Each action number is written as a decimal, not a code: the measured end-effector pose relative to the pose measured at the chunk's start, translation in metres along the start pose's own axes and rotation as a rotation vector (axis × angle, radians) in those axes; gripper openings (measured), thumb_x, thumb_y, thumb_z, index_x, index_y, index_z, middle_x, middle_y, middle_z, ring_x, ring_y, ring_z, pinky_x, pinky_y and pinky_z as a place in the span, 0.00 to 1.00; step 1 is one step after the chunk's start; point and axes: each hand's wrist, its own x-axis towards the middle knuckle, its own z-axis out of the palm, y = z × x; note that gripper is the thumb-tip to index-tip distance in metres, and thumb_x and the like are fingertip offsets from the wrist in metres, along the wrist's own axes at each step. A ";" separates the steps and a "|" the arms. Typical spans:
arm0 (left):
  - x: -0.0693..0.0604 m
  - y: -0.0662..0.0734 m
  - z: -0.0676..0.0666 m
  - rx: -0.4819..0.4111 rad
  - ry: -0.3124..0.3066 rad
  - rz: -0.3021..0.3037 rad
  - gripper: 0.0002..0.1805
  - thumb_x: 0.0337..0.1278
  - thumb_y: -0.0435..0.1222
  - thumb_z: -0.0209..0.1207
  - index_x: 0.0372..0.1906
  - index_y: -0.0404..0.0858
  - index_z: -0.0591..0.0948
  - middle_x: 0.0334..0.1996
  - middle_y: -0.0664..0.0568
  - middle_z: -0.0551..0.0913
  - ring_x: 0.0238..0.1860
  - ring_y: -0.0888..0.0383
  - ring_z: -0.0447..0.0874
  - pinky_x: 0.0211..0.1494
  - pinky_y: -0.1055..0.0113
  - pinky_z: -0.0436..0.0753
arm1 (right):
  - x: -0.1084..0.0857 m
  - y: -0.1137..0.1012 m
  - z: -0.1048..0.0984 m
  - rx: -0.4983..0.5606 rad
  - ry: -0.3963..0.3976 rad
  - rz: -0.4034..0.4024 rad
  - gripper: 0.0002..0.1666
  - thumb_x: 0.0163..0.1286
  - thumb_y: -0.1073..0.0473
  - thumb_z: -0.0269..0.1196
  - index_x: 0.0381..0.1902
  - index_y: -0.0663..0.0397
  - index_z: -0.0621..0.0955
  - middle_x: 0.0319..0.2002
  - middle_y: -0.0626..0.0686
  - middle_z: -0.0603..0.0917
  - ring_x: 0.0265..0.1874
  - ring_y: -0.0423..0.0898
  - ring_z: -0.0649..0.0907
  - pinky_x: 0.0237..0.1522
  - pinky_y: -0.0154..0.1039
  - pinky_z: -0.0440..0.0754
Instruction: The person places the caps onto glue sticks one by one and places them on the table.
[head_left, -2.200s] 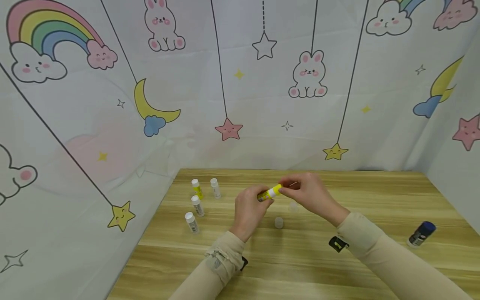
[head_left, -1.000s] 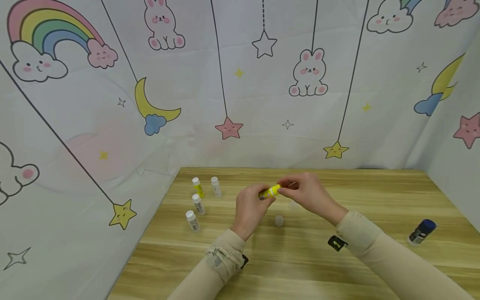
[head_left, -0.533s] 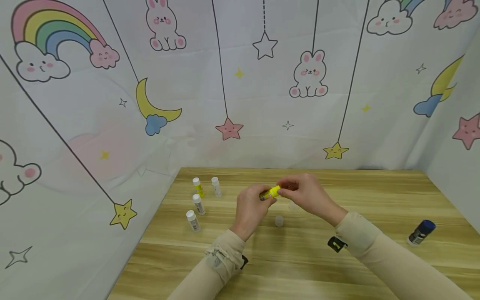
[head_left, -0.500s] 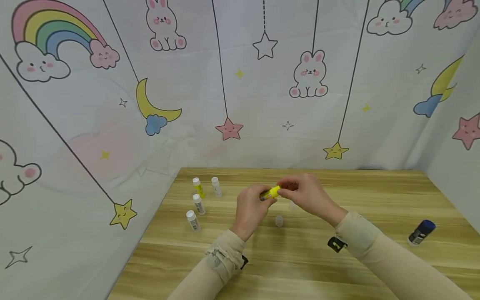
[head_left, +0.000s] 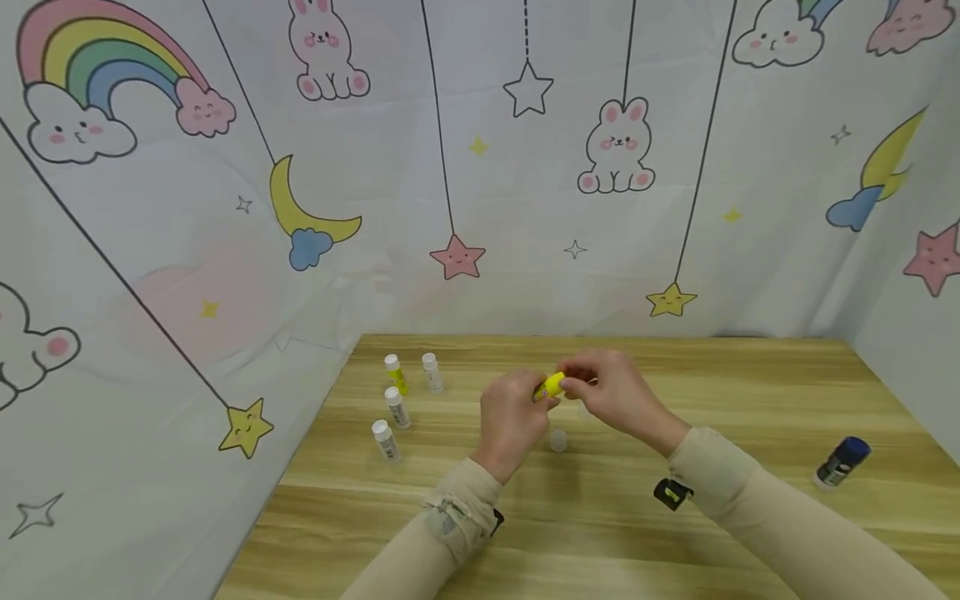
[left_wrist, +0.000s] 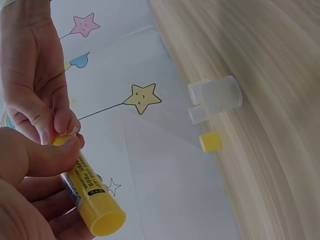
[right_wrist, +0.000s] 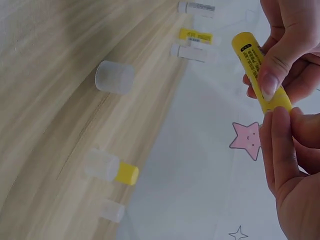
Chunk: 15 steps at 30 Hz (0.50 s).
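Observation:
A yellow tube with dark printing, like a glue stick (head_left: 551,386), is held above the table between both hands. The left hand (head_left: 516,421) grips its body, thumb along the printed side in the left wrist view, where the tube's wide yellow end (left_wrist: 103,217) faces the camera. With thumb and fingertips the right hand (head_left: 618,396) pinches the opposite end; its fingers cover that tip. In the right wrist view the tube (right_wrist: 250,62) slants down to the right hand (right_wrist: 295,190), whose fingertips meet near the left thumb.
Below the hands a translucent cap (head_left: 558,441) rests on the wooden table (head_left: 585,542). More translucent caps (right_wrist: 101,165) and a yellow cap (right_wrist: 127,173) show in the right wrist view. Several white-capped tubes (head_left: 397,407) stand at left, a dark blue-capped tube (head_left: 842,462) at right.
The left hand has shifted slightly right, closer to the right hand. A white band on the tube, visible in the oldest head view, no longer shows, and less of the tube is exposed.

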 end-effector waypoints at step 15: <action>0.002 0.002 0.002 -0.035 -0.053 0.060 0.15 0.48 0.39 0.77 0.42 0.38 0.89 0.34 0.53 0.89 0.32 0.62 0.86 0.35 0.73 0.82 | -0.002 0.003 -0.015 0.040 -0.041 0.113 0.12 0.68 0.53 0.70 0.48 0.46 0.88 0.39 0.44 0.87 0.37 0.43 0.84 0.37 0.45 0.83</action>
